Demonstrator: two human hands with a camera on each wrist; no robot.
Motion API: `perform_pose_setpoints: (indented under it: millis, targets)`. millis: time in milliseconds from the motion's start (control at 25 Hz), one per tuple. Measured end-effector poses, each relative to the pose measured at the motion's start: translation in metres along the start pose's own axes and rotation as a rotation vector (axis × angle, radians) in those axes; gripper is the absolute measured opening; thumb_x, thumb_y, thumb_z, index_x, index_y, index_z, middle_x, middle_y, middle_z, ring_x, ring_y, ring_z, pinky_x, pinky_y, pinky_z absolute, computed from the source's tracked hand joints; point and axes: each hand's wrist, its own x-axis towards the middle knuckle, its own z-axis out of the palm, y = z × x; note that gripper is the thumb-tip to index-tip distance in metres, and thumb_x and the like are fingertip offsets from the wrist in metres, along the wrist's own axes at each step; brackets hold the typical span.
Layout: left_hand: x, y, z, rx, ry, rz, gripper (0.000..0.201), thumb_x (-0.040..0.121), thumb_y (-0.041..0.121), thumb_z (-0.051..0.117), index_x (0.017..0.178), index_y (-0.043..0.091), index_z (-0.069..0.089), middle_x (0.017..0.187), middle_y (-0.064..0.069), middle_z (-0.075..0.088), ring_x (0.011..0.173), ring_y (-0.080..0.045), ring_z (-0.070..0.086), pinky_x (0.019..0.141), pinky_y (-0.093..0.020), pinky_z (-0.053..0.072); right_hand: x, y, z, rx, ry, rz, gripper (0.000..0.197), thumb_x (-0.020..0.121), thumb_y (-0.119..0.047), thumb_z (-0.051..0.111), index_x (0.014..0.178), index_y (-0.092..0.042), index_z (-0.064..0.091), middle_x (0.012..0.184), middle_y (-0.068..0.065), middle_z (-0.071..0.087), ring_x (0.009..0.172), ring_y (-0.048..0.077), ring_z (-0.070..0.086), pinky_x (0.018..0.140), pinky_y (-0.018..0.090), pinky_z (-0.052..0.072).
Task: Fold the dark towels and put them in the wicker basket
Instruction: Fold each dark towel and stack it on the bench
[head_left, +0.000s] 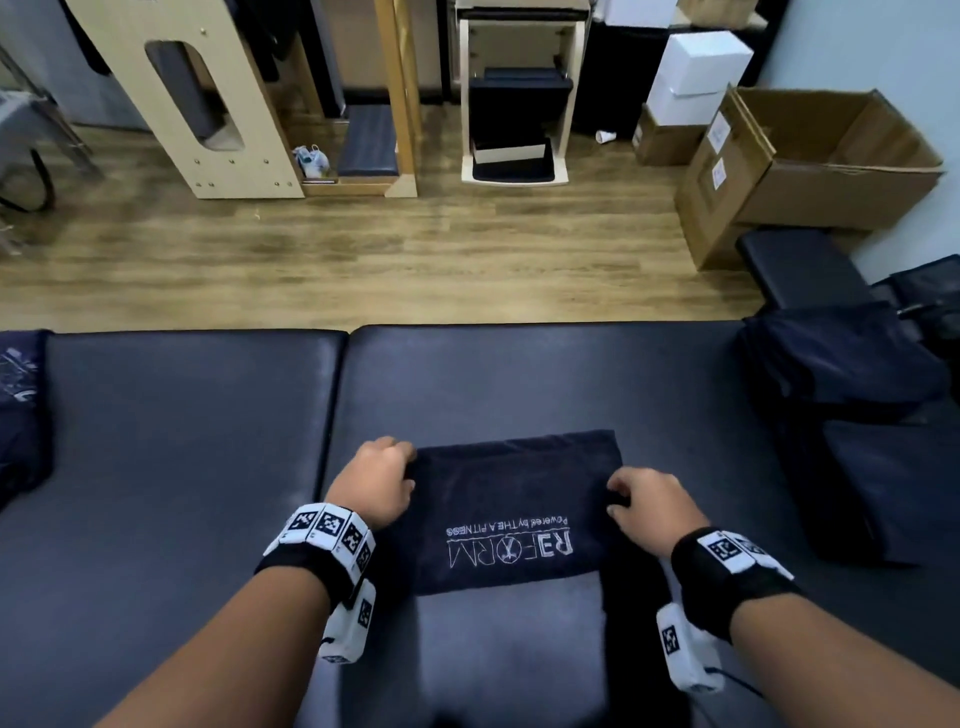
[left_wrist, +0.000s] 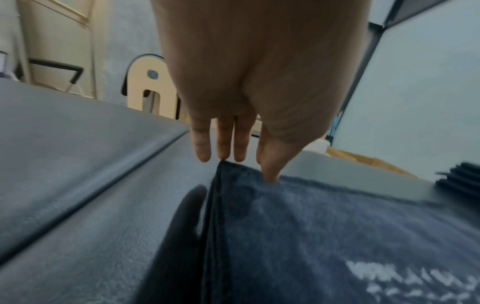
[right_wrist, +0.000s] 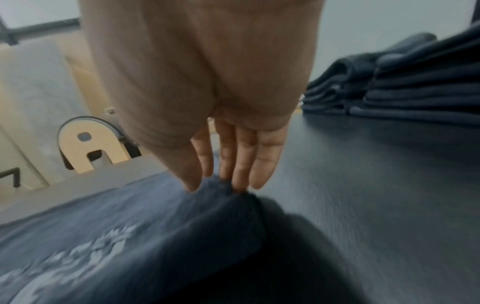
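A folded dark towel (head_left: 514, 509) with white "REFORM" lettering lies across the black padded bench (head_left: 197, 441) in front of me. My left hand (head_left: 402, 465) pinches its far left corner; in the left wrist view the thumb (left_wrist: 270, 172) is on top of the towel (left_wrist: 324, 226) and the fingers are at its edge. My right hand (head_left: 618, 499) pinches the right edge, where thumb and fingers (right_wrist: 241, 174) bunch the towel (right_wrist: 130, 236) into a raised fold. Dark shadows lie under both held edges. No wicker basket is in view.
A stack of folded dark towels (head_left: 841, 415) sits on the bench to the right, also seen as the stack (right_wrist: 415, 86) in the right wrist view. Another dark cloth (head_left: 21, 405) lies at the left edge. Beyond the bench are wood floor, wooden frames and cardboard boxes (head_left: 810, 161).
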Motion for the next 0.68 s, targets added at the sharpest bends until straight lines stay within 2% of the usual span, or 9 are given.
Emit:
perform_pose_setpoints:
  millis: [120, 240, 320, 400, 560, 680]
  targets:
    - [0.009, -0.003, 0.011, 0.166, -0.035, 0.034, 0.045, 0.082, 0.03, 0.068, 0.125, 0.024, 0.056, 0.133, 0.002, 0.049, 0.124, -0.025, 0.047, 0.098, -0.041, 0.046, 0.002, 0.002, 0.013, -0.043, -0.007, 0.059, 0.029, 0.084, -0.029, 0.07, 0.112, -0.029, 0.062, 0.12, 0.001, 0.048, 0.105, 0.029, 0.062, 0.091, 0.037, 0.052]
    - [0.007, -0.001, 0.011, 0.349, -0.026, 0.017, 0.041, 0.082, 0.041, 0.066, 0.118, 0.024, 0.057, 0.123, 0.0, 0.057, 0.116, -0.025, 0.054, 0.095, -0.041, 0.043, 0.004, 0.0, 0.016, -0.081, 0.006, 0.082, 0.031, 0.086, -0.027, 0.066, 0.116, -0.026, 0.058, 0.119, 0.005, 0.046, 0.106, 0.032, 0.058, 0.09, 0.038, 0.052]
    - [-0.003, 0.003, 0.009, 0.436, -0.04, 0.003, 0.034, 0.083, 0.045, 0.063, 0.11, 0.024, 0.059, 0.115, -0.001, 0.064, 0.11, -0.025, 0.06, 0.093, -0.04, 0.042, 0.001, -0.005, 0.016, -0.124, 0.082, 0.052, 0.032, 0.085, -0.024, 0.064, 0.116, -0.023, 0.061, 0.117, 0.004, 0.044, 0.11, 0.03, 0.05, 0.088, 0.04, 0.052]
    - [-0.021, 0.009, 0.011, 0.486, -0.085, -0.034, 0.032, 0.084, 0.047, 0.061, 0.106, 0.023, 0.06, 0.111, -0.002, 0.069, 0.106, -0.025, 0.065, 0.093, -0.039, 0.039, -0.005, -0.014, 0.017, -0.173, 0.132, -0.014, 0.032, 0.083, -0.023, 0.061, 0.115, -0.02, 0.064, 0.112, 0.003, 0.045, 0.108, 0.029, 0.047, 0.086, 0.04, 0.052]
    - [-0.068, 0.039, 0.041, 0.391, -0.167, -0.12, 0.04, 0.09, 0.052, 0.053, 0.112, 0.018, 0.057, 0.115, -0.008, 0.068, 0.107, -0.03, 0.065, 0.091, -0.039, 0.043, -0.027, -0.036, 0.033, -0.172, 0.036, -0.25, 0.032, 0.09, -0.03, 0.058, 0.119, -0.02, 0.063, 0.114, 0.004, 0.053, 0.111, 0.029, 0.052, 0.097, 0.043, 0.048]
    - [-0.111, 0.068, 0.07, 0.326, -0.283, 0.016, 0.042, 0.091, 0.054, 0.049, 0.11, 0.017, 0.057, 0.118, -0.012, 0.066, 0.111, -0.034, 0.062, 0.093, -0.041, 0.043, -0.048, -0.037, 0.05, -0.222, -0.003, -0.363, 0.033, 0.093, -0.035, 0.057, 0.124, -0.023, 0.063, 0.119, 0.0, 0.054, 0.118, 0.025, 0.048, 0.102, 0.041, 0.043]
